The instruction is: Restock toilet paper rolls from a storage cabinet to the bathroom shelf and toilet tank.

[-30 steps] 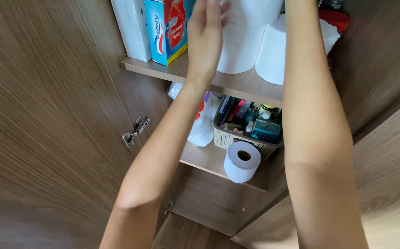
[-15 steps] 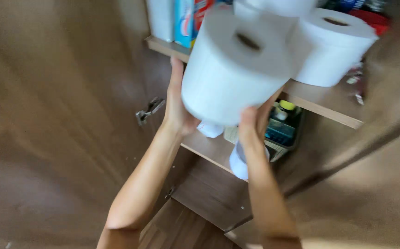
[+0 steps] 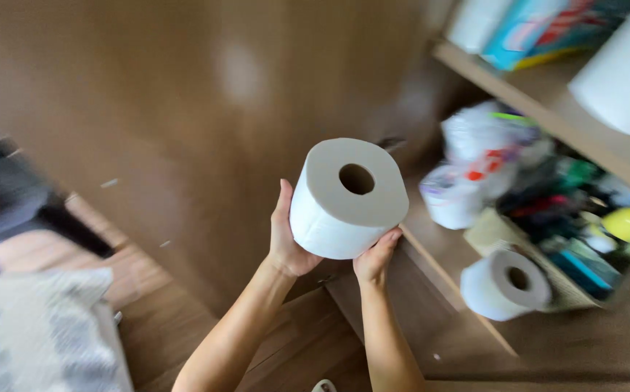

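I hold a white toilet paper roll (image 3: 344,199) between both hands in front of an open wooden cupboard. My left hand (image 3: 286,236) cups its left side and underside. My right hand (image 3: 375,258) supports it from below on the right. The roll's cardboard core faces up toward me. The picture is blurred from head motion.
A second toilet roll (image 3: 504,284) lies on the lower shelf (image 3: 449,268) beside a basket (image 3: 569,283) of bottles and white plastic bags (image 3: 474,167). The upper shelf (image 3: 540,101) carries another white roll (image 3: 623,76) and boxes (image 3: 540,29). The brown cupboard door (image 3: 184,131) stands at left, patterned cloth (image 3: 46,334) bottom left.
My hands have taken the roll off the upper shelf and brought it down and out in front of the cupboard. My view has swung left and downward.
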